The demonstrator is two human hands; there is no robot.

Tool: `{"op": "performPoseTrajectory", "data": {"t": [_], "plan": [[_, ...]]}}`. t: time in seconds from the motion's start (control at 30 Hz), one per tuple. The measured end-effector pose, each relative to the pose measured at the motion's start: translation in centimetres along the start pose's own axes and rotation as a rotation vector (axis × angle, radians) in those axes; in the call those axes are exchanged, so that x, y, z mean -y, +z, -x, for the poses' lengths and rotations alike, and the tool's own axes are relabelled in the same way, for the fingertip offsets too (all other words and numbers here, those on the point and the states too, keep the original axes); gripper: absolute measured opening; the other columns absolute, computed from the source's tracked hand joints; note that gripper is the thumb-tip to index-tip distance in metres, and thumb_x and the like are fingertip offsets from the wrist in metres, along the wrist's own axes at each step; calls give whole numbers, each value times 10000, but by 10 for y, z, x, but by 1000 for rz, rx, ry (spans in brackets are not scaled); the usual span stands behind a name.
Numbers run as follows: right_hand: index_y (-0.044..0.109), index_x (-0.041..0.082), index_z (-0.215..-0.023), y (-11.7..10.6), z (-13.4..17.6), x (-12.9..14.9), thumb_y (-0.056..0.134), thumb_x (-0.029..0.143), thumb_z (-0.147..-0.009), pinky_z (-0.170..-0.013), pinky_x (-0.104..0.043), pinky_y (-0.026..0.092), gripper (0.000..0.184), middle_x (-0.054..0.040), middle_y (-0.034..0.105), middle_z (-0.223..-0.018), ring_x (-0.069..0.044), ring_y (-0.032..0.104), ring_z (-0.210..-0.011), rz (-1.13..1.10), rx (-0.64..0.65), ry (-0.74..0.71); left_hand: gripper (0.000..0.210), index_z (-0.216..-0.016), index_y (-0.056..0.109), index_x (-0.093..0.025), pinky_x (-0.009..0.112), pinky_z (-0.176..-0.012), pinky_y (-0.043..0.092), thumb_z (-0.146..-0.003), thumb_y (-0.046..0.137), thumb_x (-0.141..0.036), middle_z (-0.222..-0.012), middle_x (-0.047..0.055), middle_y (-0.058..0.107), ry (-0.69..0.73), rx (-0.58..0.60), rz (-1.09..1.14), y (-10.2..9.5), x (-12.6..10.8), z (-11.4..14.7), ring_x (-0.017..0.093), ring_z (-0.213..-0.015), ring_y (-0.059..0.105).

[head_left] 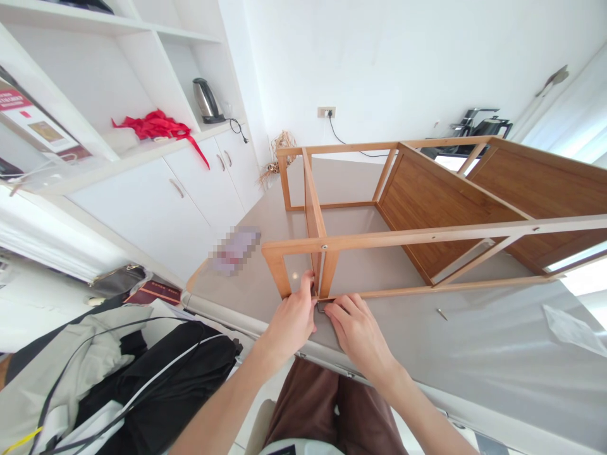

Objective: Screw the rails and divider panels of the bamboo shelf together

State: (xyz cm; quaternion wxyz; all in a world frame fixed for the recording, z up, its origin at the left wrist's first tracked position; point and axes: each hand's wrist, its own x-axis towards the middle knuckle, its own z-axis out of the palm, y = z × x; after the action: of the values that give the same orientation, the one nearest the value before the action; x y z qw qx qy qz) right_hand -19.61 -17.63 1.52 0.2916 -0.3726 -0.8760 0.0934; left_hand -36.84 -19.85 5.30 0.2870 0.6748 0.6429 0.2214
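A wooden shelf frame (pixel 360 242) lies on its side on the grey table, its panels standing crosswise between the rails. My left hand (pixel 294 316) is closed at the near lower corner, fingers pressed around the edge of the end wooden panel (pixel 313 202) by the bottom rail. Just right of it, my right hand (pixel 353 322) pinches a small bent metal hex key (pixel 322 308), whose end meets the near rail by that panel. Part of the key is covered by my fingers. A screw (pixel 325 247) shows in the upper rail.
On the grey table (pixel 474 335) lie a loose screw (pixel 442 314), a clear plastic bag (pixel 573 328) and a blurred packet (pixel 236 251). Clothes and cables (pixel 165 366) are heaped at the left. A kettle (pixel 207 101) and red ribbon (pixel 156 125) sit on white shelving.
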Motion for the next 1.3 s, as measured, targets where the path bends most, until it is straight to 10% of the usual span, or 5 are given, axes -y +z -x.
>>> {"op": "performPoseTrajectory", "data": {"t": [1.3], "plan": [[646,165,-935,0,1,9,572,46,-887,-746,-330,454,148,-76,539,-953,-220,478,-884,241,11,-87,484,-1434,254,-190,297,-721,513,-974,396,-135,-909,72,731,-7,0,-18,-2,-3,-1,194,-653,712]]}}
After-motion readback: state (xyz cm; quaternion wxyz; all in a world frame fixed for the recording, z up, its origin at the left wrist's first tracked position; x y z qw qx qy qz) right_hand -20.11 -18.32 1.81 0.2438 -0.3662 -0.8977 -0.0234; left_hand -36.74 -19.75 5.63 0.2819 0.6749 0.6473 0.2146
